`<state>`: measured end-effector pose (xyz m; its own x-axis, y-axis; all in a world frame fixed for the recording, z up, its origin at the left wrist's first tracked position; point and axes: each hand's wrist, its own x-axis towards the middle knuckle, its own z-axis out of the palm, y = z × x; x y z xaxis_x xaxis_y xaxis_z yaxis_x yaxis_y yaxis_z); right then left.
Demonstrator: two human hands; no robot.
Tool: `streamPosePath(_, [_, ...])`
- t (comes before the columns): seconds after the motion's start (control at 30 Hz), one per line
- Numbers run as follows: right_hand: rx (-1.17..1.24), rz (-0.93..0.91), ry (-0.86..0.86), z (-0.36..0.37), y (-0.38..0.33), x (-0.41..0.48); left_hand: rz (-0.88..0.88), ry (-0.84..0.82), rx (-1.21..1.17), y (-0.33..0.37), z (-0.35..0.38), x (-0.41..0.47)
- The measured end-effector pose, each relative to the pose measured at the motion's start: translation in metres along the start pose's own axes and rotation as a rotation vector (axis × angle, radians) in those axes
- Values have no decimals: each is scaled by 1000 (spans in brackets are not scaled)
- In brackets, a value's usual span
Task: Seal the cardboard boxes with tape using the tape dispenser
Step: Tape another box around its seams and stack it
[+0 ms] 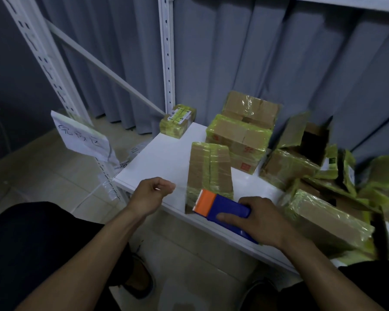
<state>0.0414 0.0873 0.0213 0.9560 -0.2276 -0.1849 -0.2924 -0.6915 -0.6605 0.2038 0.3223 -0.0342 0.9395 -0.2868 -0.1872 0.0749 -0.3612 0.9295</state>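
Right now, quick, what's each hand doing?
Left hand: fingers pinch what looks like clear tape.
Right hand: grips the blue tape dispenser.

My left hand (152, 194) and right hand (258, 218) are bare, forearms too. Dark cloth (32, 243) covers my thighs (trousers or shorts, unclear); a dark shoe (142, 282) shows below.
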Motion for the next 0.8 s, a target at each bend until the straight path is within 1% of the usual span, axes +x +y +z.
streamPosePath(0.2, [-117, 10, 8, 4, -10, 18, -24, 65, -40, -13, 1, 10])
streamPosePath(0.3, [-233, 66, -17, 10, -15, 29, -59, 53, -75, -22, -1, 15])
streamPosePath(0.43, [-354, 111, -7, 10, -24, 42, -96, 43, -84, -34, 8, 21])
streamPosePath(0.67, [-467, 157, -9, 21, -35, 59, -139, 49, -102, -48, 14, 38])
streamPosePath(0.8, [-514, 221, -38, 23, -39, 68, -209, -5, -202, -59, 20, 44])
